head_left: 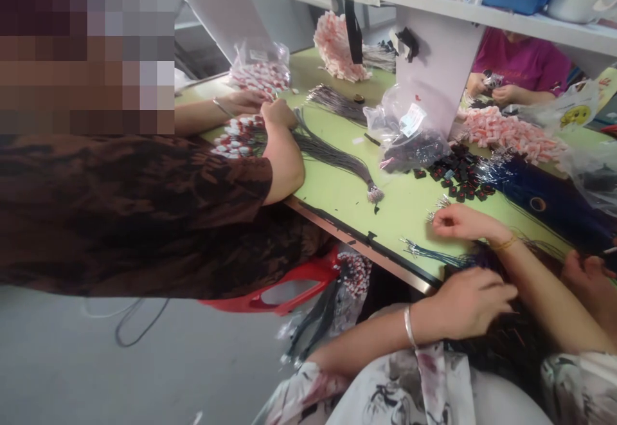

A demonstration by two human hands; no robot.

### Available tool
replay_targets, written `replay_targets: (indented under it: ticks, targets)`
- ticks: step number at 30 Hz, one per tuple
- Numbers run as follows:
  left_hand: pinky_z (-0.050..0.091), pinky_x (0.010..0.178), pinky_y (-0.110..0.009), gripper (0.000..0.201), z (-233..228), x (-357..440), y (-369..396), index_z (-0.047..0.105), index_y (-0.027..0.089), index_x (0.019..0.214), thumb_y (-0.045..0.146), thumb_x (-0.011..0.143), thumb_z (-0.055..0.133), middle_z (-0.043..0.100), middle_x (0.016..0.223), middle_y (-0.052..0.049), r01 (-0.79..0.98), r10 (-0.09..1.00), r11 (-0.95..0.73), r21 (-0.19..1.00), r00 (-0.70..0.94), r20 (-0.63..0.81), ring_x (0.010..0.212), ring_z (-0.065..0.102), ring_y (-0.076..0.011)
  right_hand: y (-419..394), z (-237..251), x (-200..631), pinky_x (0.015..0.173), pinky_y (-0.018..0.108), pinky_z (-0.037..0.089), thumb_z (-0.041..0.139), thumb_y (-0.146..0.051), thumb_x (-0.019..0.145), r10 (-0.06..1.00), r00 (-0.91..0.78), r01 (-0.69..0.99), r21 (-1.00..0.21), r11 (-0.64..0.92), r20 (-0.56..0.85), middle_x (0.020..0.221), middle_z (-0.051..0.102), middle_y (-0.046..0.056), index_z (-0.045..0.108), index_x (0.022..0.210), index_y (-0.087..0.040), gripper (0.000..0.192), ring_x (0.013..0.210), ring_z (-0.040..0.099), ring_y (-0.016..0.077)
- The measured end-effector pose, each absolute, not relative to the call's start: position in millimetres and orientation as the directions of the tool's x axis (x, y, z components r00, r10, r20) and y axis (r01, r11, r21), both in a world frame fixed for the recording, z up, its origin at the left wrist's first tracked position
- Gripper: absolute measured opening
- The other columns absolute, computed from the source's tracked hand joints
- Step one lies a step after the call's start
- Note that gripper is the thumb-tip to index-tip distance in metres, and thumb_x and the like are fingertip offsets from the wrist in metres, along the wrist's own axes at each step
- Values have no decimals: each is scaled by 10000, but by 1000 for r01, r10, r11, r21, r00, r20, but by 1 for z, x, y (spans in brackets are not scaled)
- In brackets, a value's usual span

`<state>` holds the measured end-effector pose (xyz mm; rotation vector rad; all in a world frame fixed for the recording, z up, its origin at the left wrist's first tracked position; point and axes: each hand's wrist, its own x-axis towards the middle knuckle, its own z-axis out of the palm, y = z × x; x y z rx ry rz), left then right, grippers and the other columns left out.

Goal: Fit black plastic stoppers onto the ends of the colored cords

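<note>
My right hand (457, 222), a gold bracelet on its wrist, rests on the green table (337, 187) and pinches thin wires (436, 206) with metal tips. My left hand (470, 303), with a silver bracelet on its wrist, is curled over a bundle of dark wires (506, 341) in my lap, just below the table's edge. More blue-black wire ends (429, 253) lie on the table between my two hands. Small black and red connectors (457, 177) are scattered just beyond my right hand.
A co-worker in a dark patterned top (144, 213) leans in from the left, hands on red-white connectors (238, 139) and a grey wire bundle (337, 158). Another person in magenta (523, 62) works at the back. Plastic bags (409, 135), pink parts (511, 132), a red basket (299, 283).
</note>
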<state>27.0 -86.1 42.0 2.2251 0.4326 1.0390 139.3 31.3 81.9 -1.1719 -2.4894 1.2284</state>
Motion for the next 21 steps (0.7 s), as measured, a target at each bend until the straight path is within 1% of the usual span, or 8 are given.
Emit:
replay_targets:
  ticks: [2, 5, 7, 10, 12, 14, 18, 21]
  targets:
    - [494, 809, -320, 401, 41, 33, -94, 627, 127, 1072, 448, 886, 474, 685, 991, -114, -21, 375, -814, 580, 745, 552, 881, 620, -188, 26, 76, 123, 574, 214, 345, 602, -275, 752, 630, -720, 630, -656, 417, -291, 650, 609, -1, 627, 719, -139, 142, 588, 489, 111]
    - [490, 849, -330, 443, 39, 28, -92, 630, 129, 1066, 498, 860, 497, 693, 1008, -117, -31, 356, -836, 547, 728, 586, 954, 616, -206, 18, 64, 107, 559, 221, 314, 655, -244, 708, 661, -673, 719, -501, 481, -331, 617, 600, -9, 626, 682, -151, 101, 560, 457, 105]
    - [485, 875, -335, 374, 40, 17, -79, 636, 155, 1056, 451, 862, 515, 692, 1003, -109, -19, 412, -824, 566, 665, 623, 983, 608, -200, 16, 56, 105, 572, 231, 324, 621, -210, 724, 667, -671, 730, -446, 518, -323, 621, 605, -4, 632, 686, -159, 65, 570, 464, 117]
    - [468, 900, -373, 265, 39, -6, -39, 640, 195, 1069, 296, 888, 475, 677, 1037, -97, 123, 607, -751, 648, 513, 607, 995, 596, -198, 16, 49, 110, 647, 266, 374, 522, -163, 766, 623, -729, 675, -454, 582, -285, 676, 625, 33, 642, 724, -154, 128, 640, 503, 159]
    - [448, 916, -399, 289, 34, -19, 2, 638, 183, 1080, 233, 891, 426, 661, 1071, -106, 303, 777, -623, 721, 344, 527, 1015, 577, -216, 17, 46, 114, 662, 272, 378, 501, -158, 774, 604, -757, 639, -478, 602, -252, 692, 617, 43, 628, 730, -149, 135, 647, 496, 163]
    - [418, 932, -417, 309, 25, -26, 48, 635, 156, 1101, 204, 873, 433, 645, 1093, -133, 460, 877, -481, 746, 253, 409, 1020, 562, -245, 17, 45, 116, 613, 248, 351, 505, -167, 778, 596, -767, 620, -512, 595, -236, 644, 574, 15, 591, 706, -157, 112, 590, 450, 135]
    - [322, 998, -401, 435, 8, -24, 118, 584, 93, 1178, 36, 769, 449, 560, 1232, -185, 606, 877, -476, 637, 381, 293, 1095, 479, -268, 18, 46, 119, 551, 214, 289, 505, -163, 776, 569, -795, 570, -583, 579, -212, 584, 466, -38, 511, 674, -172, 102, 534, 360, 98]
    - [324, 955, -395, 413, 2, -19, 136, 611, 85, 1088, -13, 743, 408, 576, 1141, -188, 693, 874, -480, 538, 431, 224, 1035, 460, -264, 19, 47, 122, 558, 209, 294, 491, -142, 768, 548, -815, 523, -651, 551, -190, 602, 448, -44, 474, 674, -176, 102, 554, 361, 94]
